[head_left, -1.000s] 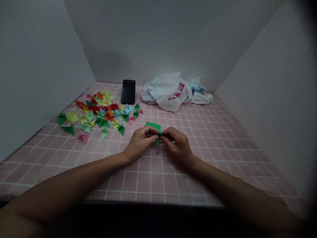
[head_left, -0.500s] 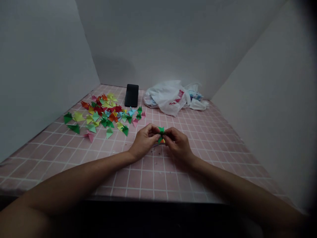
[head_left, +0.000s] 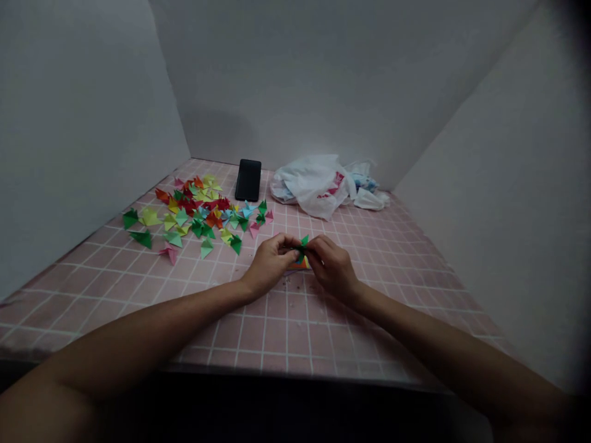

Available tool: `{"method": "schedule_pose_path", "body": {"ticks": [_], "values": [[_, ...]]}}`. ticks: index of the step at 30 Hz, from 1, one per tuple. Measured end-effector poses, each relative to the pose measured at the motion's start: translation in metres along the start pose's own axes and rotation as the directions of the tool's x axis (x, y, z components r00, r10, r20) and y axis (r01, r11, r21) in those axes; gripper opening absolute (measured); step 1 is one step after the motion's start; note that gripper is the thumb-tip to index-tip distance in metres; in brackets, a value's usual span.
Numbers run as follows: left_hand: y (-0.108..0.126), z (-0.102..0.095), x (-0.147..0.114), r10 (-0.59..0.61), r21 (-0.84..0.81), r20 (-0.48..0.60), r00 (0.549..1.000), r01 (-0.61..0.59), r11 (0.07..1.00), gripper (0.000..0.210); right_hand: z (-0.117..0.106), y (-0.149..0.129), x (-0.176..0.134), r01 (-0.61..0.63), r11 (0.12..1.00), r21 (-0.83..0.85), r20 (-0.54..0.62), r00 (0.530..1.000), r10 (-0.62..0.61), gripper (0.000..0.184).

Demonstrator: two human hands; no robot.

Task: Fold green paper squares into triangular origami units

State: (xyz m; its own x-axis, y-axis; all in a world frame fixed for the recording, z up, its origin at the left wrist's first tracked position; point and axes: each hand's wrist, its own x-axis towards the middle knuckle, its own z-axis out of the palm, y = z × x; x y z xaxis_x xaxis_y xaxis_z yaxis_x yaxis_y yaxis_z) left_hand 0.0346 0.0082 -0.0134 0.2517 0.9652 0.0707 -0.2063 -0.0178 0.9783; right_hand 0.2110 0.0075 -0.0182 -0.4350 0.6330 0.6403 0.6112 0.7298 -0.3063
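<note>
Between my fingertips is a small folded piece of green paper (head_left: 304, 241), pinched from both sides. My left hand (head_left: 272, 261) grips its left part with thumb and forefinger, and my right hand (head_left: 333, 266) grips its right part. The fingers cover much of the paper, so its full shape is hidden. Just below and behind the hands, some orange and yellow paper (head_left: 299, 265) lies on the table, partly covered. Many folded paper cranes (head_left: 213, 216) in red, green, yellow, pink, orange and blue are spread to the left of my left hand.
A black phone (head_left: 248, 180) lies at the back of the table. To its right sits a crumpled white plastic bag (head_left: 310, 181), with more crumpled wrapping (head_left: 369, 192) beside it. Pale walls enclose the pink checked tablecloth (head_left: 249, 335) at left, back and right.
My fingers have shifted slightly on the green paper, which now shows a narrower upper point. More of the orange paper beneath shows. The whole view has moved a little.
</note>
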Motion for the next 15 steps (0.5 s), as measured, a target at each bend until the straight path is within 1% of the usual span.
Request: {"method": "schedule_pose_path", "body": {"ticks": [5, 10, 13, 15], "values": [[0.003, -0.001, -0.001, -0.094, -0.073, -0.006, 0.996, 0.093, 0.993, 0.020, 0.003, 0.004, 0.000, -0.016, 0.999, 0.028, 0.010, 1.000, 0.016, 0.015], [0.004, 0.000, -0.001, -0.192, -0.190, 0.022, 0.981, 0.192, 0.963, 0.021, 0.009, 0.006, -0.002, -0.032, 0.997, 0.065, 0.007, 0.999, 0.032, 0.015], [0.003, 0.000, 0.000, -0.195, -0.217, 0.040, 0.980, 0.199, 0.956, 0.016, 0.011, 0.008, -0.004, -0.048, 0.995, 0.087, 0.011, 0.999, 0.047, 0.016], [0.002, -0.001, 0.001, -0.181, -0.206, 0.035, 0.983, 0.184, 0.961, 0.023, 0.012, 0.009, -0.004, -0.055, 0.994, 0.095, 0.022, 0.998, 0.053, 0.016]]}}
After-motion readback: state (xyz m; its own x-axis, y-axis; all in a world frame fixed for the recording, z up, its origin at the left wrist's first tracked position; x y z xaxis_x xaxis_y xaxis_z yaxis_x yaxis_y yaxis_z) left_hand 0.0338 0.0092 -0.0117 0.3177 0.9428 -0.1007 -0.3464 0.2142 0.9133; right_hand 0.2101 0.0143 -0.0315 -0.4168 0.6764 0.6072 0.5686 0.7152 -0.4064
